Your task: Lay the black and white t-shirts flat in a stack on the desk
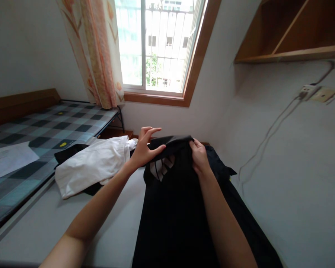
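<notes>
Over at nine o'clock I see a sheet of paper (11, 160) on the checked mattress (80, 117), then a white garment (92, 167) towards eight. The left hand (145, 149) is spread — thumb well apart from the fingers — at the fold of a black garment (181, 160), just off centre towards six o'clock. The right hand (200, 156) pinches that garment's upper edge. A wall socket (308, 91) sits between two and three.
</notes>
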{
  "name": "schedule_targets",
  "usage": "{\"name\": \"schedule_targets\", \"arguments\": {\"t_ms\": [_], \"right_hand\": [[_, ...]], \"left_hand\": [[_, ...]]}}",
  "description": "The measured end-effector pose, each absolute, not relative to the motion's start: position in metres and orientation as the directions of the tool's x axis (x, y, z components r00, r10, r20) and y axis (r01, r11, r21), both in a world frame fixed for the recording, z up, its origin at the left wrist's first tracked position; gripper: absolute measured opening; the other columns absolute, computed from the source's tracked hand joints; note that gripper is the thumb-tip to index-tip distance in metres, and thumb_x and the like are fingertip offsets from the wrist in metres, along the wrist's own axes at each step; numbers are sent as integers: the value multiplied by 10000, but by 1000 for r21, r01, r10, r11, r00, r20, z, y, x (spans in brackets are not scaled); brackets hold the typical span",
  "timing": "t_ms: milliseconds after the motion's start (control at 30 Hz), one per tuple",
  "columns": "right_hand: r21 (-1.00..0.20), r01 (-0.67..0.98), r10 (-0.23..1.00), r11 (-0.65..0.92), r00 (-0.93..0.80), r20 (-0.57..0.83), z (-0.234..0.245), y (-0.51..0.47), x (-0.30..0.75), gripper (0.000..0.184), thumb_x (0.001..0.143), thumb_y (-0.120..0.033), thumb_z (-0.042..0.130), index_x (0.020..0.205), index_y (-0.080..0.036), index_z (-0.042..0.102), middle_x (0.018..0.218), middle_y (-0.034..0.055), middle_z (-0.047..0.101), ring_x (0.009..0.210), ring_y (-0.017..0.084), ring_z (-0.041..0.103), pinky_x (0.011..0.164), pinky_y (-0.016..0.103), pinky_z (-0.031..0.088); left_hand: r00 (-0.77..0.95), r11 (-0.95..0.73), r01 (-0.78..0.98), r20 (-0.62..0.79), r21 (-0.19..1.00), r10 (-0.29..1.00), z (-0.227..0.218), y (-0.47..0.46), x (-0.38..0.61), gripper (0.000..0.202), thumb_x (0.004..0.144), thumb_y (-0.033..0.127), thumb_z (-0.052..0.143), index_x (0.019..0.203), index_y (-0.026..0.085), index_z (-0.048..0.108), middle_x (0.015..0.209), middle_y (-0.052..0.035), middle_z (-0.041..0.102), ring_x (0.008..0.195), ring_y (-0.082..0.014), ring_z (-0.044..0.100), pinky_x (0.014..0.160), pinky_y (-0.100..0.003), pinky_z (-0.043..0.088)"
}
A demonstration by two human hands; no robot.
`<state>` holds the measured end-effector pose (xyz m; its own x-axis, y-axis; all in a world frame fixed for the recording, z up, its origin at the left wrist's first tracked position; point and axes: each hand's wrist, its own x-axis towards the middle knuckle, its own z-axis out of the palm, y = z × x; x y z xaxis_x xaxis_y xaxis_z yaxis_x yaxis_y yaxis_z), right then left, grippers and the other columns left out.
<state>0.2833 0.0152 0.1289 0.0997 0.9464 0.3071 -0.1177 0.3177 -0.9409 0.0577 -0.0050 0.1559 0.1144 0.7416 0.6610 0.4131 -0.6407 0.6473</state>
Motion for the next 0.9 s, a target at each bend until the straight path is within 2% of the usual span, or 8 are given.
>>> {"name": "schedule_targets", "arguments": {"t_ms": [67,100,233,267,400,533,633,900], "right_hand": [[-907,-237,932,347,191,307,129,20,285,351,748,-527,636,924,-224,644,820,30,720,838,219,679,746,361,558],[-891,-272,926,364,208,315,129,21,286,348,750,-532,629,918,-227,640,841,34,723,861,222,682,772,376,560],[-885,-299,934,356,135,330,137,17,291,387,805,-578,539,912,-220,640,902,67,727,939,237,679,836,417,552],[-892,-296,939,343,118,322,140,15,292,406,814,-589,521,910,-214,643,910,77,726,950,241,677,839,421,551],[-874,-272,907,403,246,342,145,12,303,392,795,-575,576,922,-211,647,916,71,718,939,228,673,816,388,551],[-871,8,798,492,396,454,144,14,323,352,752,-508,663,930,-204,664,835,29,698,817,192,666,745,332,538],[-847,255,761,467,372,531,141,15,335,356,761,-499,651,900,-173,692,785,30,687,736,183,644,700,320,521],[-807,370,725,461,366,583,135,19,334,331,787,-468,617,907,-170,700,852,60,704,806,206,648,774,355,513]], "left_hand": [[-21,-627,383,685,678,728,156,-6,62,381,786,373,695,1129,223,626,1149,-71,543,1027,-206,561,909,-327,470],[2,-623,371,670,689,742,155,-6,64,356,788,381,692,1100,219,633,1116,-64,567,1008,-203,571,898,-320,471],[332,-604,295,513,741,792,142,1,68,618,660,377,797,1220,224,584,1170,-58,608,1080,-235,566,901,-319,469],[381,-579,267,467,770,798,138,5,69,596,670,369,783,1213,214,590,1151,-57,623,1061,-234,576,876,-315,478],[326,-428,147,365,892,872,128,20,71,271,797,368,613,967,165,671,875,-26,667,859,-197,611,774,-299,491],[61,-295,-14,295,955,954,133,28,61,320,782,448,612,932,170,662,848,-23,672,835,-193,607,731,-278,487],[8,-198,-78,200,977,980,138,33,51,366,719,506,664,876,176,643,780,-9,653,753,-174,598,666,-259,478],[8,-159,-172,163,972,987,150,26,33,438,679,566,714,877,180,659,730,-23,661,683,-178,630,592,-269,509]]}}
